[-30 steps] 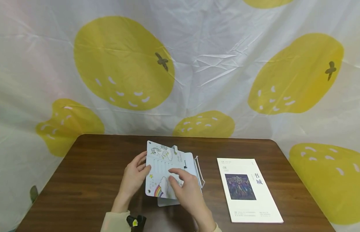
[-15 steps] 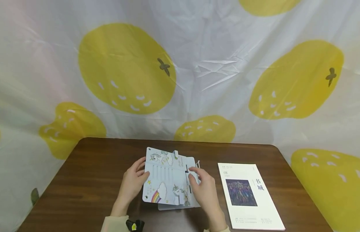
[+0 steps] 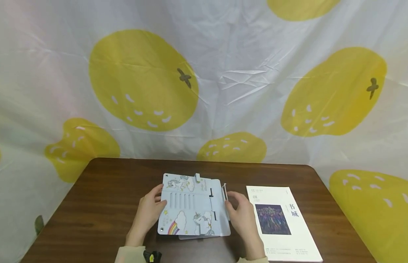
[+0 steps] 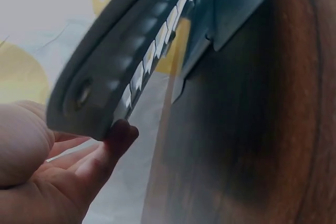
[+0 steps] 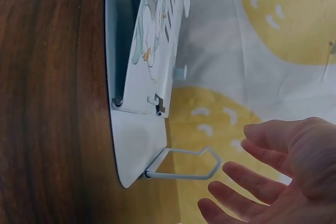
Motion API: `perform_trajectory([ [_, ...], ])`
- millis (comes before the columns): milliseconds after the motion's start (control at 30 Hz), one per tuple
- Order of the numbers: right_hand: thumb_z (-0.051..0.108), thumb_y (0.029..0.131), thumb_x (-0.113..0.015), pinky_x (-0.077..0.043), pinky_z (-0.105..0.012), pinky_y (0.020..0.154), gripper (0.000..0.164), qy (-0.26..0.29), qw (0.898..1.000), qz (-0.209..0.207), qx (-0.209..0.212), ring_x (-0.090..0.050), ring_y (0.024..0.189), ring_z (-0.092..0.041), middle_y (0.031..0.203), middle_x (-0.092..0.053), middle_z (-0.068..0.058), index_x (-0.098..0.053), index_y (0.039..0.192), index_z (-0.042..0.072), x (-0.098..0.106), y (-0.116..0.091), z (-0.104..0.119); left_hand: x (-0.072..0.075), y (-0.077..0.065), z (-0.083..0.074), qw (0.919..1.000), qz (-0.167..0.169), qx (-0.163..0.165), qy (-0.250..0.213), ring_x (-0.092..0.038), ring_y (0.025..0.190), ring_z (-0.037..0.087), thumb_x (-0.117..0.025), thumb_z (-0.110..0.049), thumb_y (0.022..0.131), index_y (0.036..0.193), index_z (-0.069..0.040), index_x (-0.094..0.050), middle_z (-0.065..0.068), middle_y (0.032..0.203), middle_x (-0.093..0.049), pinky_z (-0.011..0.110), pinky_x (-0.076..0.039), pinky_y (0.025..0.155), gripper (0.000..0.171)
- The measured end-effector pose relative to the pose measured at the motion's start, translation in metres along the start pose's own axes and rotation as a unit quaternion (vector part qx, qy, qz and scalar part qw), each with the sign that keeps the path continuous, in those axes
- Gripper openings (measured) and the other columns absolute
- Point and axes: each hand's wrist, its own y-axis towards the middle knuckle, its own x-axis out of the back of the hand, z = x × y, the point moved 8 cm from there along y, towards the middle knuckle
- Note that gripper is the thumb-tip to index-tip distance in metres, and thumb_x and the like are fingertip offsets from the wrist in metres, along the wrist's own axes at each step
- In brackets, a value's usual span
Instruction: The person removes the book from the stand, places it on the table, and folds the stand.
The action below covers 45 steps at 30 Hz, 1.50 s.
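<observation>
A pale blue metal book stand [image 3: 177,219], printed with unicorns, clouds and a rainbow, is in the middle of the table in the head view. Its slotted front panel tilts up above the base plate [image 5: 137,140], as the right wrist view shows. My left hand [image 3: 147,212] pinches the panel's left edge, thumb in front and fingers behind. At the right end a white wire arm [image 5: 181,176] sticks up from the base. Beside this wire is my right hand [image 3: 244,215], its fingers loosely spread and holding nothing; in the right wrist view its fingertips are close to the wire.
A white book [image 3: 279,244] with a dark picture on its cover lies flat to the right, close by my right forearm. The brown wooden table [image 3: 102,212] ends at a white curtain [image 3: 230,109] with yellow fruit prints.
The front panel has tilted down toward the base. My right hand has moved right, from over the panel to the wire arm. My left hand keeps its hold on the left edge.
</observation>
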Motion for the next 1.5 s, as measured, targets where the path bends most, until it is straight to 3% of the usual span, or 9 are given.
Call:
perform_trajectory([
  [300, 0.004, 0.084, -0.071, -0.049, -0.051, 0.091, 0.03, -0.015, 1.0, -0.001, 0.01, -0.062, 0.107, -0.035, 0.114, -0.066, -0.017, -0.068, 0.114, 0.004, -0.004, 0.0, -0.005, -0.002, -0.001, 0.005, 0.9977, 0.018, -0.006, 0.065, -0.064, 0.104, 0.037, -0.066, 0.007, 0.085, 0.137, 0.011, -0.047, 0.031, 0.131, -0.051, 0.039, -0.057, 0.077, 0.055],
  [600, 0.003, 0.084, -0.07, -0.055, -0.044, 0.077, 0.036, 0.003, 1.0, -0.001, -0.011, -0.068, 0.089, -0.027, 0.101, -0.071, -0.012, -0.065, 0.119, 0.003, -0.006, -0.001, -0.017, -0.004, 0.0, 0.012, 0.9951, 0.032, -0.009, 0.094, -0.065, 0.098, 0.033, -0.068, 0.007, 0.083, 0.131, 0.014, -0.052, 0.03, 0.125, -0.055, 0.037, -0.057, 0.075, 0.051],
  [833, 0.006, 0.084, -0.071, -0.05, -0.033, 0.063, 0.02, -0.004, 0.999, 0.004, -0.035, -0.059, 0.07, -0.014, 0.078, -0.065, 0.001, -0.07, 0.103, 0.004, -0.007, -0.001, -0.022, -0.004, 0.0, 0.016, 0.9947, 0.04, 0.002, 0.095, -0.065, 0.098, 0.032, -0.068, 0.007, 0.084, 0.13, 0.014, -0.052, 0.03, 0.124, -0.055, 0.037, -0.057, 0.076, 0.05],
  [1133, 0.006, 0.084, -0.07, -0.046, -0.029, 0.056, 0.007, -0.002, 0.999, -0.001, -0.039, -0.055, 0.062, -0.011, 0.071, -0.064, 0.001, -0.071, 0.09, 0.005, -0.006, -0.002, -0.022, -0.006, 0.002, 0.016, 0.9926, 0.043, -0.025, 0.111, -0.064, 0.096, 0.03, -0.068, 0.008, 0.084, 0.125, 0.011, -0.057, 0.027, 0.126, -0.056, 0.039, -0.056, 0.078, 0.043],
  [1367, 0.005, 0.084, -0.07, -0.046, -0.028, 0.055, 0.005, 0.001, 0.999, 0.001, -0.037, -0.055, 0.061, -0.011, 0.071, -0.063, 0.001, -0.071, 0.09, 0.005, -0.007, -0.003, -0.022, -0.009, -0.001, 0.009, 0.9832, 0.042, -0.078, 0.159, -0.055, 0.115, 0.042, -0.07, 0.004, 0.083, 0.122, 0.014, -0.058, 0.03, 0.128, -0.054, 0.051, -0.045, 0.097, 0.042],
  [1500, 0.006, 0.085, -0.07, -0.047, -0.028, 0.056, 0.005, 0.003, 0.999, 0.002, -0.037, -0.056, 0.062, -0.011, 0.071, -0.063, 0.001, -0.071, 0.09, 0.005, -0.007, -0.004, -0.022, -0.01, -0.004, 0.006, 0.9781, 0.045, -0.081, 0.186, -0.049, 0.122, 0.046, -0.07, 0.001, 0.085, 0.123, 0.015, -0.058, 0.031, 0.131, -0.052, 0.055, -0.037, 0.104, 0.042],
])
